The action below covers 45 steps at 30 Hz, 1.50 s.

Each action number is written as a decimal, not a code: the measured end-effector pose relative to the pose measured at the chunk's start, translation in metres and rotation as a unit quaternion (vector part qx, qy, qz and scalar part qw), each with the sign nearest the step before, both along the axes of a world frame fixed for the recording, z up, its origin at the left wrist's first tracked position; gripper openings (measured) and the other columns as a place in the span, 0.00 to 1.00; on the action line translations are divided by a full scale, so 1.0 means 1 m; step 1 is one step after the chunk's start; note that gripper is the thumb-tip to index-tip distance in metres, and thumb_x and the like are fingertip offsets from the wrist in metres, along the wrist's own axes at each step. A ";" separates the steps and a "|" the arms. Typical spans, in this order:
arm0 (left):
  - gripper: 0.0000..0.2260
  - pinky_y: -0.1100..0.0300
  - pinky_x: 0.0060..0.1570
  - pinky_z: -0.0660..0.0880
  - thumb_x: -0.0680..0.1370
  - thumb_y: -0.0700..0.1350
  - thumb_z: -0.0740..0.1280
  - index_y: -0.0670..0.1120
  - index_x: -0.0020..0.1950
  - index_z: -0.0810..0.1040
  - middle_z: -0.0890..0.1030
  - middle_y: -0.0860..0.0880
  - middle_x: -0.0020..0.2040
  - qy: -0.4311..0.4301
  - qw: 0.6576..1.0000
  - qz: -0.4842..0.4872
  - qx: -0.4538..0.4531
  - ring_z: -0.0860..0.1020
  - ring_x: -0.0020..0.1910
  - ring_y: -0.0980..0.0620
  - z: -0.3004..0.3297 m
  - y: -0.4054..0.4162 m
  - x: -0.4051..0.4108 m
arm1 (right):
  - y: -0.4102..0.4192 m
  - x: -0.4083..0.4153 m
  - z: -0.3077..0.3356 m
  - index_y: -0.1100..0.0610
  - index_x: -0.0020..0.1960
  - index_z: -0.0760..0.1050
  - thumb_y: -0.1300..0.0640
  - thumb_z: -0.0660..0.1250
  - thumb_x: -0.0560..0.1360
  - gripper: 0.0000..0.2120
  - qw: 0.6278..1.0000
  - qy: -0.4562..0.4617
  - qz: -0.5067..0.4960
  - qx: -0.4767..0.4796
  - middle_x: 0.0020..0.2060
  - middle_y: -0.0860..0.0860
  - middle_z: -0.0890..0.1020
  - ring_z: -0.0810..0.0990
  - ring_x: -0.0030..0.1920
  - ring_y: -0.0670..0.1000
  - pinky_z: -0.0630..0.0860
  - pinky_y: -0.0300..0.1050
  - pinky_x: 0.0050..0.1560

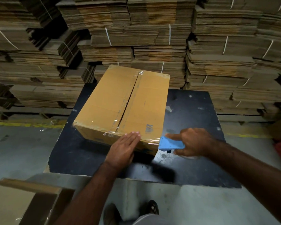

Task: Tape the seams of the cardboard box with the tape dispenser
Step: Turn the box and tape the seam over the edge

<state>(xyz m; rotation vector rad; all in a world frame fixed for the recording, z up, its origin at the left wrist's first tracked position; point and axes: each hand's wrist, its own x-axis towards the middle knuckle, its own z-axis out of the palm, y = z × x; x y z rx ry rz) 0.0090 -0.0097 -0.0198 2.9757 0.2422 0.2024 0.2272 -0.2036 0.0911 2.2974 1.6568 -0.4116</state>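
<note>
Right now the cardboard box (122,104) sits on my dark counter (193,114), turned a little so one corner points at me. Its top flaps are shut, and clear tape (131,96) runs along the long seam in the middle, all shiny and a bit wrinkled at both ends.

My left hand (123,148) lies flat on the near edge of the box — fingers straight and close together, pressing down on the tape there. It holds nothing; it only pushes.

My right hand (191,143) holds the blue tape dispenser (171,144) at the near right corner of the box. My pointer finger lies stretched along its top, and my other fingers curl around it from below, so this grip is closed tight on the dispenser. The front of the dispenser touches the box corner, and a shiny strip of tape lies along the near edge between my two hands.

A small barcode (148,128) is printed on the box top, near my left fingertips.

Behind the counter stand tall stacks of flat cardboard (136,34), tied with white string. The floor (23,148) is grey, with a yellow line (23,125) on it. Down low I can see my shoes (152,207), and part of another open box (23,203) at the bottom left.
</note>
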 end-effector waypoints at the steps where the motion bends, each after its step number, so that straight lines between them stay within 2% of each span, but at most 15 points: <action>1: 0.38 0.48 0.73 0.62 0.64 0.39 0.74 0.41 0.74 0.69 0.70 0.43 0.74 -0.001 1.000 0.008 0.002 0.70 0.72 0.46 0.002 -0.002 0.000 | 0.004 -0.002 -0.001 0.35 0.77 0.52 0.32 0.60 0.74 0.34 1.000 -0.010 0.015 0.006 0.56 0.51 0.78 0.77 0.54 0.52 0.74 0.48 0.50; 5: 0.37 0.48 0.71 0.64 0.64 0.41 0.76 0.39 0.72 0.70 0.72 0.41 0.72 -0.002 1.000 0.024 0.018 0.71 0.71 0.44 0.008 -0.016 0.005 | 0.007 -0.004 -0.002 0.37 0.77 0.55 0.35 0.60 0.76 0.32 0.998 -0.032 0.052 0.022 0.57 0.50 0.79 0.78 0.55 0.52 0.74 0.46 0.48; 10: 0.39 0.48 0.74 0.61 0.66 0.41 0.71 0.40 0.76 0.64 0.64 0.42 0.77 0.012 0.998 -0.049 -0.023 0.62 0.76 0.45 0.006 -0.053 0.029 | -0.001 -0.004 -0.016 0.35 0.76 0.56 0.33 0.60 0.73 0.33 0.996 -0.054 0.038 0.060 0.53 0.49 0.79 0.80 0.52 0.53 0.75 0.45 0.45; 15: 0.40 0.49 0.74 0.61 0.63 0.38 0.73 0.39 0.75 0.67 0.66 0.43 0.76 0.015 0.998 -0.061 -0.020 0.64 0.75 0.46 0.002 -0.047 0.029 | -0.028 0.012 -0.020 0.35 0.77 0.50 0.30 0.57 0.74 0.35 0.997 -0.003 0.020 0.069 0.54 0.50 0.77 0.79 0.53 0.54 0.72 0.45 0.44; 19: 0.41 0.49 0.74 0.60 0.64 0.40 0.75 0.41 0.76 0.65 0.65 0.44 0.77 0.029 0.998 -0.056 -0.018 0.63 0.76 0.46 0.003 -0.050 0.031 | -0.056 0.019 -0.024 0.34 0.78 0.48 0.30 0.57 0.75 0.35 0.998 0.021 -0.008 0.056 0.54 0.50 0.77 0.77 0.51 0.52 0.72 0.44 0.45; 23: 0.42 0.49 0.74 0.55 0.64 0.43 0.76 0.43 0.77 0.65 0.66 0.44 0.76 0.055 0.998 -0.031 0.013 0.65 0.75 0.46 0.006 -0.054 0.031 | -0.050 0.023 -0.035 0.35 0.78 0.48 0.31 0.57 0.75 0.35 0.999 0.027 0.003 0.042 0.54 0.51 0.76 0.77 0.51 0.52 0.72 0.44 0.45; 27: 0.41 0.46 0.71 0.62 0.67 0.48 0.75 0.48 0.77 0.64 0.66 0.38 0.75 0.079 0.995 -0.030 0.051 0.67 0.73 0.40 0.005 -0.063 0.039 | -0.038 0.020 -0.051 0.37 0.78 0.50 0.33 0.59 0.75 0.35 0.999 0.027 0.010 0.039 0.54 0.52 0.77 0.77 0.52 0.53 0.70 0.43 0.45; 30: 0.38 0.43 0.67 0.69 0.65 0.46 0.79 0.46 0.74 0.70 0.70 0.35 0.72 0.109 0.991 -0.017 0.081 0.72 0.69 0.37 0.006 -0.069 0.046 | -0.030 0.023 -0.058 0.38 0.78 0.54 0.34 0.61 0.75 0.34 0.998 0.040 0.010 0.053 0.51 0.53 0.79 0.78 0.51 0.54 0.70 0.44 0.45; 32: 0.35 0.41 0.70 0.64 0.70 0.45 0.75 0.45 0.75 0.67 0.65 0.34 0.74 0.109 0.990 -0.006 0.087 0.68 0.72 0.36 0.009 -0.072 0.048 | -0.024 0.028 -0.065 0.40 0.78 0.57 0.35 0.62 0.75 0.34 0.998 0.052 0.012 0.038 0.52 0.54 0.80 0.78 0.52 0.54 0.68 0.43 0.46; 34: 0.34 0.43 0.75 0.52 0.78 0.44 0.67 0.47 0.80 0.54 0.53 0.36 0.79 0.125 0.987 -0.003 0.099 0.55 0.78 0.37 0.009 -0.072 0.049 | -0.023 0.035 -0.075 0.42 0.77 0.60 0.36 0.63 0.75 0.34 0.998 0.066 0.013 -0.003 0.56 0.54 0.80 0.77 0.54 0.53 0.66 0.42 0.47; 35: 0.34 0.45 0.76 0.48 0.79 0.43 0.64 0.47 0.81 0.49 0.48 0.37 0.80 0.139 0.985 0.001 0.100 0.51 0.79 0.38 0.010 -0.071 0.049 | -0.026 0.038 -0.082 0.43 0.77 0.61 0.36 0.64 0.74 0.34 0.997 0.077 0.001 -0.020 0.59 0.53 0.80 0.77 0.55 0.53 0.66 0.41 0.48; 37: 0.35 0.46 0.76 0.47 0.79 0.43 0.64 0.48 0.81 0.48 0.48 0.38 0.80 0.132 0.987 0.005 0.094 0.50 0.79 0.39 0.014 -0.070 0.049 | -0.039 0.045 -0.101 0.43 0.76 0.63 0.34 0.65 0.73 0.35 0.993 0.100 -0.058 -0.020 0.62 0.51 0.80 0.77 0.57 0.52 0.69 0.42 0.50; 40: 0.39 0.44 0.73 0.57 0.72 0.44 0.74 0.47 0.79 0.60 0.60 0.37 0.77 0.111 0.990 0.003 0.085 0.62 0.76 0.38 0.011 -0.071 0.048 | -0.059 0.048 -0.128 0.43 0.76 0.63 0.31 0.66 0.70 0.37 0.973 0.099 -0.204 0.028 0.64 0.53 0.78 0.77 0.61 0.56 0.74 0.48 0.58; 42: 0.43 0.44 0.71 0.60 0.66 0.44 0.78 0.46 0.78 0.63 0.65 0.37 0.75 0.093 0.992 0.002 0.089 0.66 0.74 0.38 0.003 -0.070 0.048 | -0.065 0.039 -0.143 0.45 0.77 0.58 0.37 0.63 0.74 0.35 0.952 0.086 -0.286 0.065 0.63 0.57 0.75 0.77 0.59 0.60 0.75 0.53 0.58; 45: 0.46 0.45 0.74 0.56 0.64 0.47 0.78 0.47 0.79 0.61 0.63 0.38 0.76 0.078 0.994 0.016 0.071 0.63 0.75 0.38 -0.005 -0.075 0.050 | -0.060 0.017 -0.159 0.51 0.80 0.52 0.46 0.58 0.79 0.32 0.934 0.036 -0.344 0.094 0.64 0.61 0.71 0.76 0.58 0.62 0.74 0.54 0.56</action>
